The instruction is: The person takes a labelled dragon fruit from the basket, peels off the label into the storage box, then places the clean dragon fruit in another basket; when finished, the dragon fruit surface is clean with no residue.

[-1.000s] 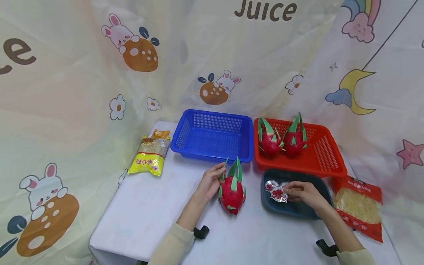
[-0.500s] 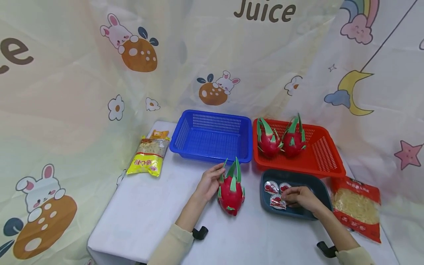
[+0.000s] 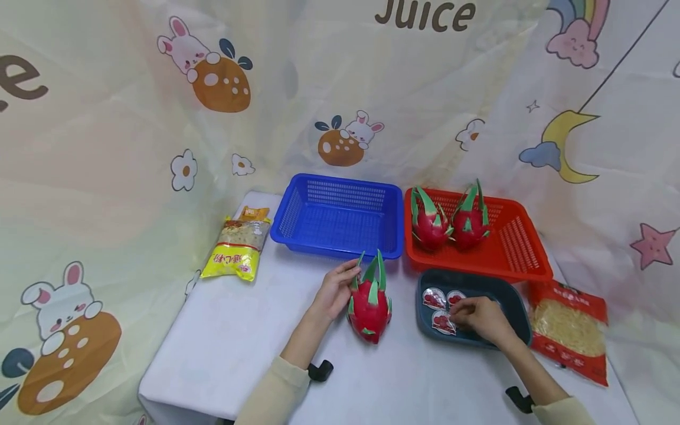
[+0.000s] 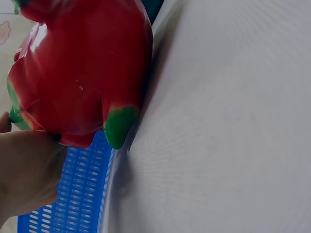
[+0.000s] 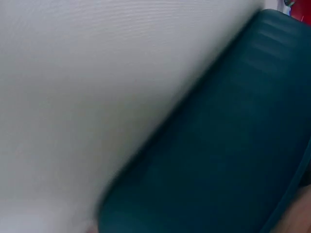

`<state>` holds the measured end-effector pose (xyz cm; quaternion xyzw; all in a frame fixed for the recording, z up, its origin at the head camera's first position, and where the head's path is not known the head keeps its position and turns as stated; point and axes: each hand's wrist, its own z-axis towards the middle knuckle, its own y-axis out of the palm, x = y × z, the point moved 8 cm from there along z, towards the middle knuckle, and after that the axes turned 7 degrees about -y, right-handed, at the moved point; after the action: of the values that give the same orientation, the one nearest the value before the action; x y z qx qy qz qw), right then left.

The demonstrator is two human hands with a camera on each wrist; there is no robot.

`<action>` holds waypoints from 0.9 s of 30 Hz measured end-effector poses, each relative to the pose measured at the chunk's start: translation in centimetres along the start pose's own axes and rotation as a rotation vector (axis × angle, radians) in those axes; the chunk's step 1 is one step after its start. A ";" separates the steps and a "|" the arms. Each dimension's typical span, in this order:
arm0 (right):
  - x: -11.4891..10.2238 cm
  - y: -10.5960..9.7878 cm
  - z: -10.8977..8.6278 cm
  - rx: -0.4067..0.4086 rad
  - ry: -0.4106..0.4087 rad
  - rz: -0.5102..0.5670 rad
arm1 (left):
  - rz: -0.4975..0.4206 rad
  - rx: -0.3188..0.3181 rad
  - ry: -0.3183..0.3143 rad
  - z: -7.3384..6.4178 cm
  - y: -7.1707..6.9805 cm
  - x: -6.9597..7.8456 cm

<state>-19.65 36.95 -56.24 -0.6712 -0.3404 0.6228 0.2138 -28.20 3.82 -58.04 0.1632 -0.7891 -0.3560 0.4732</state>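
My left hand point(image 3: 333, 290) holds a red dragon fruit point(image 3: 369, 311) with green leaves by its upper left side, close above the white table. In the left wrist view, the fruit point(image 4: 82, 73) fills the upper left, with part of the hand point(image 4: 29, 170) below it. My right hand point(image 3: 480, 319) reaches into a dark teal tray point(image 3: 510, 295), fingers bent and fingertips at the edge of a round red-and-white sticker point(image 3: 443, 323). Whether they pinch it is not visible. Further stickers point(image 3: 434, 298) lie behind it. The right wrist view mostly shows the tray's side point(image 5: 214, 136).
A blue basket point(image 3: 345, 230) stands at the back. Right of it, a red basket point(image 3: 523, 248) holds two more dragon fruits point(image 3: 470, 227). Packaged food lies on both sides: a yellow bag point(image 3: 236, 248) on the left, a red bag point(image 3: 571, 327) on the right.
The sticker at my right fingertips was tilted and partly over the others a second ago; it has moved down toward the near side of the tray. My left hand stays at the dragon fruit.
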 end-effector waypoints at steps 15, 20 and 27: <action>-1.0 -0.9 -0.1 0.140 -0.061 -0.253 | 0.035 -0.011 0.019 -0.1 0.1 0.1; -1.0 -1.3 -0.1 0.137 -0.026 -0.300 | 0.034 -0.010 0.021 -0.2 0.0 0.2; -3.5 -1.5 0.5 0.158 -0.111 -0.209 | 0.082 -0.023 0.030 -0.3 0.2 0.2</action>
<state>-20.40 35.37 -52.83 -0.5775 -0.3696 0.6584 0.3106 -28.01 3.65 -57.66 0.1308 -0.7838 -0.3427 0.5011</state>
